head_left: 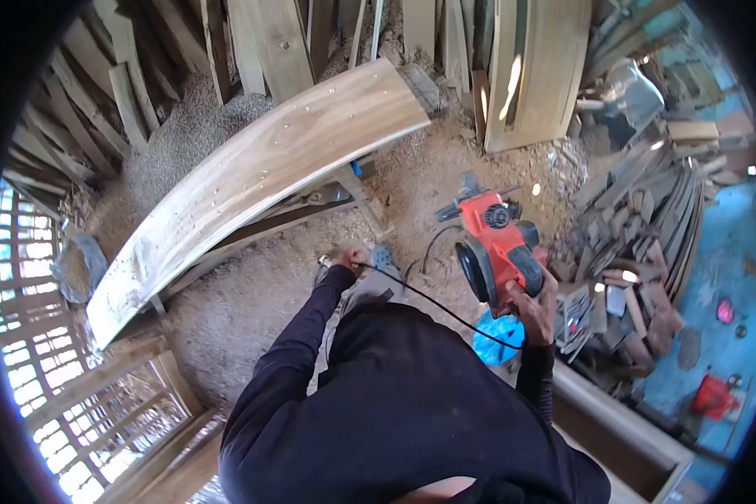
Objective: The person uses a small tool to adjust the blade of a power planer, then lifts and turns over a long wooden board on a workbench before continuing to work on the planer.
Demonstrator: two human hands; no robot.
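Dark clothing [428, 403] is filling the lower middle of the view, its two sleeves reaching out to either side. Beyond it, a dusty floor [235, 307] is spreading out under sawdust and shavings. A long wooden plank [260, 168] (small specks are dotting its face) is lying slantwise at upper left, looking curved and resting on a wooden frame [359, 200]. Over on the right, a heap of offcuts [638, 277] is crowding the ground, while a panelled wooden piece [554, 67] is showing near the top. A red power planer [500, 239] is hanging in the air above the floor, right of the plank and apart from it. Below the planer, a blue plastic bag [494, 343] is partly showing. The right hand [539, 304] is grasping the planer at its rear end. The left hand [357, 254] is clasping a thin black cord [433, 300], though its exact finger hold is too small to make out. The cord is stretching from there to beside the right wrist.
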